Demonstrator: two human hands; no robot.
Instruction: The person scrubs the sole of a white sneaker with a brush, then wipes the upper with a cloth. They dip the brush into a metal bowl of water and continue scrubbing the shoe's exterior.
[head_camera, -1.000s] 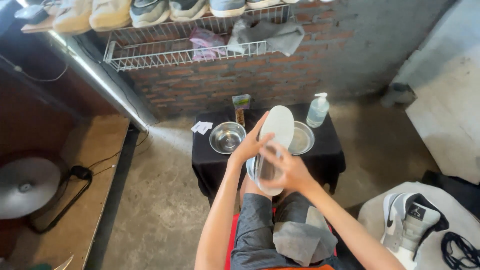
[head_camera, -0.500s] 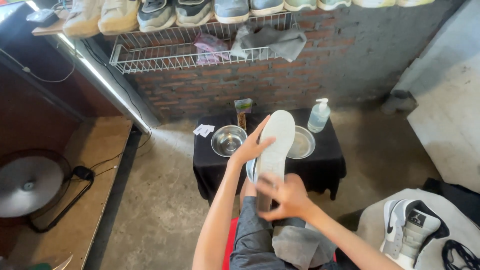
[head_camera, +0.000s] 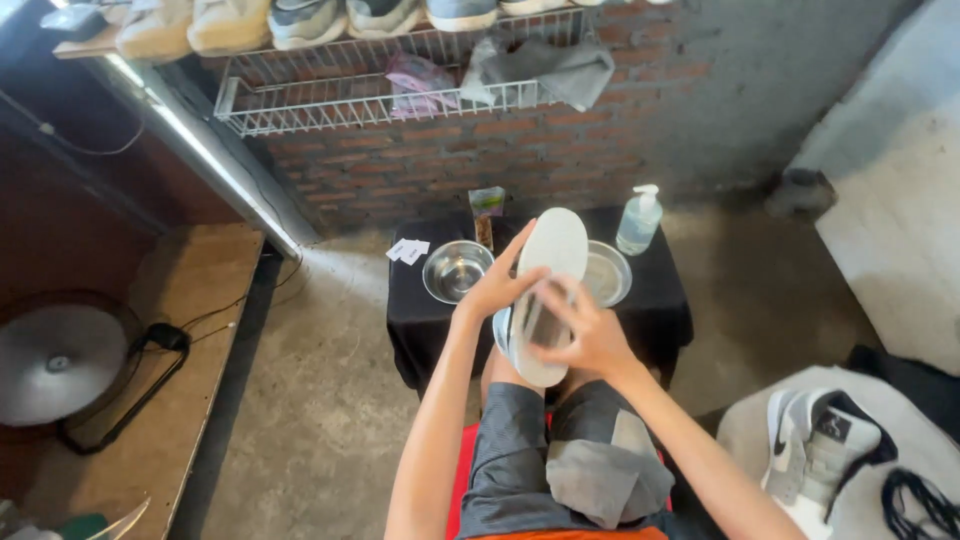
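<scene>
Left hand (head_camera: 497, 288) steadies sneaker (head_camera: 548, 270); right hand (head_camera: 590, 335) brushes sole.

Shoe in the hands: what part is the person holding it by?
The left hand grips the shoe by its side, sole up. The right hand presses a brush, mostly hidden, against the sole.

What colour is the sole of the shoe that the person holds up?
The sole is white, seen in the head view, the only one.
</scene>
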